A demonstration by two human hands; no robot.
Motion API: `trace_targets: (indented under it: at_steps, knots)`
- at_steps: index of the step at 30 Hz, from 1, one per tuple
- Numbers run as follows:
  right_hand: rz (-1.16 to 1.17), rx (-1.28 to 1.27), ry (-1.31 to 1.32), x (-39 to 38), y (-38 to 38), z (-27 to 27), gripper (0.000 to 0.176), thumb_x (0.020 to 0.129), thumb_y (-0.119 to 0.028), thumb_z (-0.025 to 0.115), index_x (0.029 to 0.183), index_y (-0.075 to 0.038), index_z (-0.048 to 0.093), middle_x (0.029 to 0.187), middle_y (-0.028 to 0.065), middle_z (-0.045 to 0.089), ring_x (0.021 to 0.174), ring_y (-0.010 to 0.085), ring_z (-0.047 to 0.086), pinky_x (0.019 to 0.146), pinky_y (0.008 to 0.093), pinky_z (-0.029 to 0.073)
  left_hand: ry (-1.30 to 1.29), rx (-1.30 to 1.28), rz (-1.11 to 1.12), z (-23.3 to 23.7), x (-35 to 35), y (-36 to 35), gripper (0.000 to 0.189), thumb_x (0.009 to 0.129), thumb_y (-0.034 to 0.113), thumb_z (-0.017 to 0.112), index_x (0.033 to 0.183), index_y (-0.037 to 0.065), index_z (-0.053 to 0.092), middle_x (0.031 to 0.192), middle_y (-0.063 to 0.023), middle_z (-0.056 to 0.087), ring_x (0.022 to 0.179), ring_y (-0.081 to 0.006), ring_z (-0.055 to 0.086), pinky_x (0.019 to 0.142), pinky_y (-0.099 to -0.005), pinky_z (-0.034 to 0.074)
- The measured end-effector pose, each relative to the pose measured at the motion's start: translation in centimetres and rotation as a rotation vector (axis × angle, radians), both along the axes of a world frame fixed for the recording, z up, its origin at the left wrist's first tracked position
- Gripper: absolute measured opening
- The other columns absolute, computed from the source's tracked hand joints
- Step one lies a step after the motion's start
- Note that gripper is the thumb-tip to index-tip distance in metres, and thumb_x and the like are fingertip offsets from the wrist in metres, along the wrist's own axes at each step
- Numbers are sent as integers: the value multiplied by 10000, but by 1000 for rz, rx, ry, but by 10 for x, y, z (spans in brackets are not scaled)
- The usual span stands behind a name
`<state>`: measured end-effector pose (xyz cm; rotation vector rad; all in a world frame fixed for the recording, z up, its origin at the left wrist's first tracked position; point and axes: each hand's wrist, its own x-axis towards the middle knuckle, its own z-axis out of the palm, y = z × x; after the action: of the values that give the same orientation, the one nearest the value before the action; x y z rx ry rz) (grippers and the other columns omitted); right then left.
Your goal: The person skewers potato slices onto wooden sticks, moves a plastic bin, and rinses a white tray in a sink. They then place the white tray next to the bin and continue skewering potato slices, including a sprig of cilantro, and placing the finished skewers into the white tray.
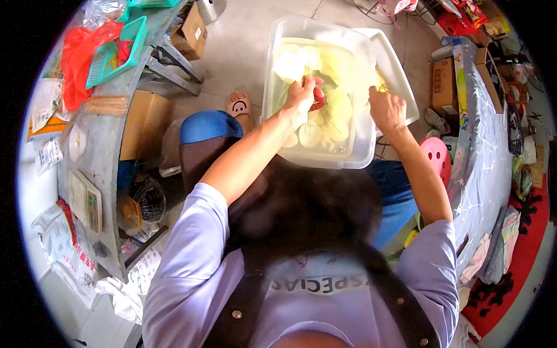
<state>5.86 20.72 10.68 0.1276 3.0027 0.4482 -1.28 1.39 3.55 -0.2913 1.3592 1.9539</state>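
A clear plastic tub [369, 116] stands in front of my knees, holding yellowish liquid and pale, rounded slices [310, 134] whose kind I cannot make out. Over its middle, my left hand [300, 100] is closed with fingers curled round what looks like a thin stick; the fingers partly hide it. My right hand [387, 109] makes a fist just past the tub's right rim. Thin, straw-coloured sticks [383, 86] poke out by its knuckles, above a white tub [400, 64] that stands partly behind the clear one.
At left, a grey table [110, 136] carries a bundle of thin wooden skewers [106, 105], a green basket [119, 52], a red plastic bag [78, 61] and a scale [85, 200]. A pink stool [436, 158] and a cloth-covered table [478, 156] are on the right.
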Motion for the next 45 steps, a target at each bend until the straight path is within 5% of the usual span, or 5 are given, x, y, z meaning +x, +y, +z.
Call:
trace_targets:
  at_steps: [10, 18, 23, 39, 45]
  knots:
    - [-979, -1823, 111, -18, -57, -60, 231, 873, -233, 589, 1042, -74, 587, 775, 56, 661, 590, 88, 556, 461, 233, 364, -51, 152, 98, -17, 26, 16, 354, 981, 400, 401, 1098, 88, 521, 970, -43, 588, 854, -159, 597, 751, -328, 545]
    - [-548, -1492, 110, -7, -92, -61, 281, 859, -96, 563, 1125, -12, 524, 815, 149, 662, 654, 181, 619, 592, 318, 492, 132, 145, 80, 0, 34, 10, 571, 965, 522, 326, 1299, 58, 321, 1037, -92, 527, 745, -167, 565, 541, -319, 492]
    - [-461, -1467, 242, -7, -74, -54, 259, 805, -27, 595, 1061, 5, 573, 748, 105, 669, 614, 145, 612, 535, 269, 483, 163, 273, -283, 18, 24, 5, 817, 951, 492, 433, 1475, 44, -6, 1420, -156, 306, 1222, -214, 387, 997, -320, 344]
    - [-962, -1432, 399, -36, 209, -110, 419, 827, -64, 593, 1241, -20, 548, 756, 40, 635, 557, 91, 533, 484, 235, 446, 569, -868, -292, -86, -13, 23, 326, 827, 238, 577, 1124, 115, 633, 1138, -80, 621, 1032, -286, 583, 847, -339, 476]
    - [-369, -861, 398, -43, 140, -84, 335, 857, -88, 564, 1188, -99, 614, 894, 57, 682, 699, 101, 620, 581, 249, 509, 401, -612, -111, -70, -29, 19, 194, 838, 99, 575, 992, 37, 675, 917, -73, 666, 640, -131, 617, 543, -260, 481]
